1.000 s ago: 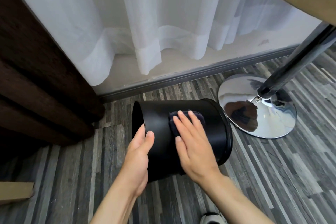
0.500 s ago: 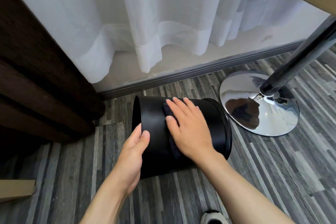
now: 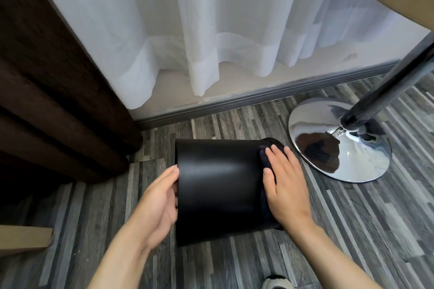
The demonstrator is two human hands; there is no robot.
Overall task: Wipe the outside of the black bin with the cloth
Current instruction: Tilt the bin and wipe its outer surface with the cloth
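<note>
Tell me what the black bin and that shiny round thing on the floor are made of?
The black bin looks like smooth plastic or painted metal; its side shows only a soft, dull sheen, so I can't tell which. The round table base looks like polished chrome metal, because it mirrors the room. The cloth under the right hand looks like dark soft fabric.

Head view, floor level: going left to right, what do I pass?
Dark curtain → left hand → black bin → cloth under the right hand → chrome table base.
</note>
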